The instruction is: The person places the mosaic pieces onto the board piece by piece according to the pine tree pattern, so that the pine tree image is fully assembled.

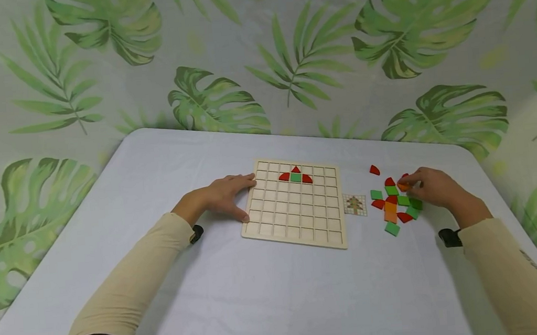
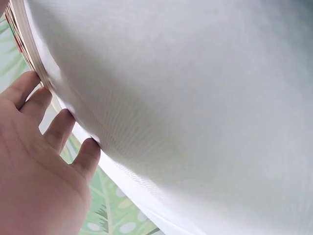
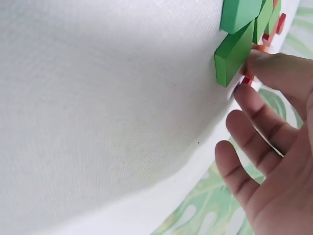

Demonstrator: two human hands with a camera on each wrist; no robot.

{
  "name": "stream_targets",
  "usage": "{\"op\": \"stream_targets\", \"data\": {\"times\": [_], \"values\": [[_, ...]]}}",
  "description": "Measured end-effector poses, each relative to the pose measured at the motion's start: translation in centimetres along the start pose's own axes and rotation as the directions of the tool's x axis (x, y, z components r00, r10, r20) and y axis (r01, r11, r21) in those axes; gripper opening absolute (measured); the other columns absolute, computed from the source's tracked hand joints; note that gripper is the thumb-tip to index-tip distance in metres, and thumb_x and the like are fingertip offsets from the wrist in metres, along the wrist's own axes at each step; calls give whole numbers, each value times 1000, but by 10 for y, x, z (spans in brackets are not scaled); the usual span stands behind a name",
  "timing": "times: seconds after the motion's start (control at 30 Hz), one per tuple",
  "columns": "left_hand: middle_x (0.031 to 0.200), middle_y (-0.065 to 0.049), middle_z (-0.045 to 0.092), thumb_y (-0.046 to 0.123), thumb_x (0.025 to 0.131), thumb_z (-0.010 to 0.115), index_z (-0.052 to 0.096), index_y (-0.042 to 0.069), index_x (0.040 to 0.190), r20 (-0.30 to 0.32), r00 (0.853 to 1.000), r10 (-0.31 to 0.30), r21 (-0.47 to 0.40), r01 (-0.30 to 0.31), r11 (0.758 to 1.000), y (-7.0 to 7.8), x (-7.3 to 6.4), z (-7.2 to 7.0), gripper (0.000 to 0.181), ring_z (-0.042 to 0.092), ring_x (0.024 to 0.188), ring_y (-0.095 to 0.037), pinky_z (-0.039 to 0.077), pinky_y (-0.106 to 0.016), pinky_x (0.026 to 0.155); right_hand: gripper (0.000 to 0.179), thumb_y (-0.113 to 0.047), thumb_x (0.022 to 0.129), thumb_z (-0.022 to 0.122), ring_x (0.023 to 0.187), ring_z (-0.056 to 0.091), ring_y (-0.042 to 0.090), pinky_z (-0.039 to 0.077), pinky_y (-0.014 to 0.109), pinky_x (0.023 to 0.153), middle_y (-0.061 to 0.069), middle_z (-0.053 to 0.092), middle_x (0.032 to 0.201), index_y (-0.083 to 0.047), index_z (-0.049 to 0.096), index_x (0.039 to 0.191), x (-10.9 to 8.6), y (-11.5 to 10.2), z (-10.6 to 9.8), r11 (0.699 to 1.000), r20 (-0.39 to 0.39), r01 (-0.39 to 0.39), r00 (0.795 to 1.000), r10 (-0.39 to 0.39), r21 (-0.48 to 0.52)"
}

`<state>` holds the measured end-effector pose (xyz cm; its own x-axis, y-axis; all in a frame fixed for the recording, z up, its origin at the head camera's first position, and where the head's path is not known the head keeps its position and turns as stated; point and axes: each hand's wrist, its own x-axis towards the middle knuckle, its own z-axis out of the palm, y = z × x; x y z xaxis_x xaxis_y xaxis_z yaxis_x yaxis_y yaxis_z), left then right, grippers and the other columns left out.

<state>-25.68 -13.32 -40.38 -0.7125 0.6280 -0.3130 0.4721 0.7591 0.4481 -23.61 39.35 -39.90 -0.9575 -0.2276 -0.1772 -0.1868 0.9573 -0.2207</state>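
A wooden grid board lies on the table. Near its top, a red triangle sits above a green square, flanked by two red quarter-round pieces. My left hand rests against the board's left edge, fingers and thumb spread apart; the left wrist view shows its fingertips along that edge. At the loose pieces on the right, my right hand pinches an orange piece between thumb and index finger. In the right wrist view its other fingers stay loose beside a green block.
A small card with a tree pattern on a grid lies against the board's right side. Several green, red and orange pieces are scattered right of it, with one red quarter-round piece farther back. Leaf-printed cloth hangs behind the white table.
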Motion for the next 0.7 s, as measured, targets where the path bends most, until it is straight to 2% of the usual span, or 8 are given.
{"op": "stream_targets", "data": {"times": [0.17, 0.33, 0.4, 0.7], "values": [[169, 1, 13, 45, 79, 79, 30, 15, 157, 8, 1000, -9, 5, 9, 1000, 2, 0, -1, 96, 15, 156, -32, 19, -56, 123, 37, -14, 91, 64, 90, 57, 34, 51, 48, 79, 26, 62, 109, 2, 66, 124, -1, 0, 1, 1000, 0, -3, 1000, 3, 19], [169, 2, 12, 45, 80, 79, 29, 16, 157, 14, 1000, -9, 4, 9, 1000, 3, -1, -1, 96, 14, 156, -32, 18, -56, 124, 40, -17, 91, 63, 87, 55, 29, 46, 31, 68, 25, 61, 108, 4, 66, 124, -1, 0, 2, 999, 11, -19, 1000, 19, 48], [169, 2, 13, 45, 80, 79, 29, 16, 157, 14, 1000, -8, 2, 8, 1000, 4, -1, -2, 96, 14, 156, -32, 18, -56, 124, 39, -16, 91, 63, 86, 54, 28, 44, 28, 66, 24, 60, 107, 4, 66, 125, -1, 0, 1, 998, 14, -25, 1000, 24, 51], [169, 2, 12, 45, 80, 79, 29, 16, 157, 18, 1000, -12, 7, 12, 1000, 4, -2, -2, 96, 14, 156, -31, 18, -56, 124, 39, -14, 92, 60, 91, 57, 31, 48, 33, 71, 24, 60, 110, 4, 65, 126, -1, 1, 0, 998, 35, -16, 999, 14, 55]]}}
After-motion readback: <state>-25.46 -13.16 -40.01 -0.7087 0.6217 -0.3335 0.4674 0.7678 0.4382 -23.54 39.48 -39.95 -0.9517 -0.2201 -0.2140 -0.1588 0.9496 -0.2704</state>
